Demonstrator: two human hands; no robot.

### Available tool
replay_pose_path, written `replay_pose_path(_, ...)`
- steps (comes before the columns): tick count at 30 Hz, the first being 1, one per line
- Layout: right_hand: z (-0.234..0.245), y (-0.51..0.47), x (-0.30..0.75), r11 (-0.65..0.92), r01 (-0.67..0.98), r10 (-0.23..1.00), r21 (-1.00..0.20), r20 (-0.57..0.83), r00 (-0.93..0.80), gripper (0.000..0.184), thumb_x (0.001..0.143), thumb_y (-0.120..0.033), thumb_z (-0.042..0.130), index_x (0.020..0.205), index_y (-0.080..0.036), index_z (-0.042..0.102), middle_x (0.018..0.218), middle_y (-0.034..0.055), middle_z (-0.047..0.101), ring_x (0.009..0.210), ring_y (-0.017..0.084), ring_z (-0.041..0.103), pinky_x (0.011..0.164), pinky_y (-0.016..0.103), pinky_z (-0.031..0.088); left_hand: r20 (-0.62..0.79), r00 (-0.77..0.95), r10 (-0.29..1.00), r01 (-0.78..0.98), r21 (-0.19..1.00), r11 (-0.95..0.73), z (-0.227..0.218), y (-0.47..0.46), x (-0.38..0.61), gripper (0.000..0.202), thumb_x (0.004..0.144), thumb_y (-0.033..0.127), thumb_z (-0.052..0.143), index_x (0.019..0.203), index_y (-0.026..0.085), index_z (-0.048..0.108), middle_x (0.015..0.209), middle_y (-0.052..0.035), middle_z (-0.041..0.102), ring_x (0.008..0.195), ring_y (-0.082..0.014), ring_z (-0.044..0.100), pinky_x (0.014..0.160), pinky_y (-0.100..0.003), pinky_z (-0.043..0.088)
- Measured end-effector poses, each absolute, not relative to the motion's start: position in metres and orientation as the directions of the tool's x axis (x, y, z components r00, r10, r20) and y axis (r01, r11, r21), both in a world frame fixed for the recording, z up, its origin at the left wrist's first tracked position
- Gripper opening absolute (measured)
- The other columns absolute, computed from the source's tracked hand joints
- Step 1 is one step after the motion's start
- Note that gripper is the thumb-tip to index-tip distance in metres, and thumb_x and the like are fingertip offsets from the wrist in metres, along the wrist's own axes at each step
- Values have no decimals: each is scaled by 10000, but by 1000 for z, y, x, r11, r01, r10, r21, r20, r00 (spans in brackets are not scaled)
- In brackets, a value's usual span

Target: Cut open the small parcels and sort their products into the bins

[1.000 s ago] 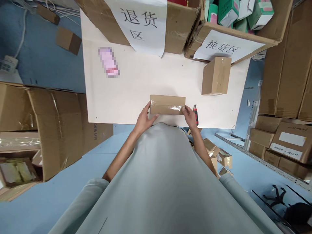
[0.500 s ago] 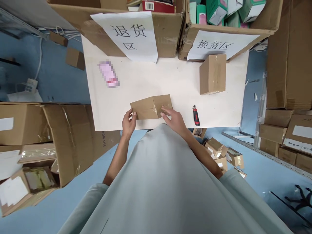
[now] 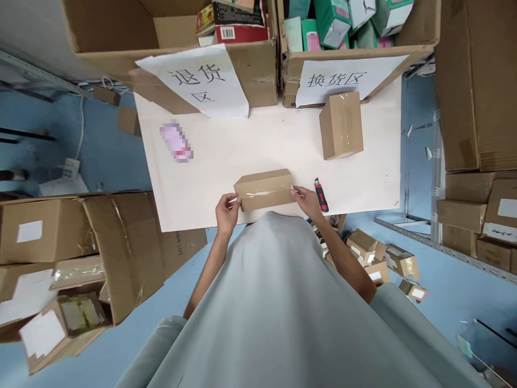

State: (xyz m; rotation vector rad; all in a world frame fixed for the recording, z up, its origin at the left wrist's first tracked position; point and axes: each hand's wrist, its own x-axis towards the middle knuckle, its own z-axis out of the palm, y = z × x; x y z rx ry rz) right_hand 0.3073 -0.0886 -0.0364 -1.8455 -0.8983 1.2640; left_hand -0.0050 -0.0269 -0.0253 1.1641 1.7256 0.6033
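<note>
Both hands on it: the left hand (image 3: 227,213) grips one end of the long brown taped cardboard box (image 3: 264,189), the right hand (image 3: 307,200) pinches the other. The box sits at the pale table's (image 3: 258,143) near edge (red-and-black utility knife (image 3: 321,195) just beside the right hand).

Blue floor (image 3: 100,151), white table (image 3: 258,145), cardboard cartons (image 3: 464,81) stacked around

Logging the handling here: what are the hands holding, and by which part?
The taped cardboard box, by its short ends: left hand on the left end, right hand on the right.
</note>
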Motion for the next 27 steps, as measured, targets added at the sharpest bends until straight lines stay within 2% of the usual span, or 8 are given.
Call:
replay_pose_path(6,-44,-116,295,-519,30,843,-854,-506,181,628,943,-688,766,1327,-200,854,1393,141,848,1203,350,850,1048,523,714,-506,-124,854,486,719,497,-21,-29,-16,329,907,504,712,1078,223,698,1234,-132,793,1072,-295,787,1053,-513,655)
replay_pose_path(9,-45,-106,310,-479,42,864,-877,-463,200,556,964,-674,762,1294,-236,857,1434,126,832,1264,336,823,1068,510,707,-399,-126,908,592,704,392,-18,-16,-4,293,946,482,693,1126,251,711,1357,-152,756,1310,-354,736,1154,-579,614)
replay_pose_path(11,-43,-92,336,-424,124,874,-897,-369,317,525,992,-671,736,1280,-248,853,1492,142,797,1369,344,765,1106,517,686,-261,-69,963,682,692,237,-12,-4,16,292,973,462,692,1197,277,724,1480,-157,702,1503,-375,624,1275,-617,522)
replay_pose_path(13,-40,-74,372,-381,244,845,-892,-228,484,517,1024,-651,698,1315,-245,832,1583,170,727,1499,353,665,1199,549,624,-175,36,984,716,691,97,-4,10,46,300,996,420,679,1262,290,728,1553,-157,661,1574,-373,563,1336,-619,461)
replay_pose_path(16,-41,-44,433,-381,372,745,-847,-43,665,579,1046,-597,670,1451,-191,753,1681,223,617,1644,365,496,1383,606,414,-134,217,967,674,737,-49,5,30,106,309,1040,377,640,1322,289,730,1595,-156,650,1582,-367,561,1362,-627,428)
replay_pose_path(19,-50,-17,480,-435,351,677,-829,-44,735,727,1010,-572,701,1577,-122,638,1718,277,552,1677,391,433,1418,619,323,-130,418,899,571,808,-149,2,47,177,374,1058,374,647,1410,275,724,1656,-153,632,1617,-357,540,1407,-620,361)
replay_pose_path(23,-61,3,504,-518,214,641,-828,-210,738,785,973,-547,704,1598,-84,596,1637,297,633,1566,393,567,1346,593,423,-333,546,769,443,893,72,-19,63,272,623,974,384,787,1572,256,667,1795,-162,514,1686,-380,476,1415,-594,357)
replay_pose_path(27,-63,0,498,-505,150,668,-850,-275,691,667,1020,-567,602,1511,-120,666,1463,231,777,1344,321,724,1223,482,548,-502,557,662,343,865,367,-35,63,327,889,882,444,917,1678,226,587,1867,-190,395,1717,-453,413,1409,-616,363)
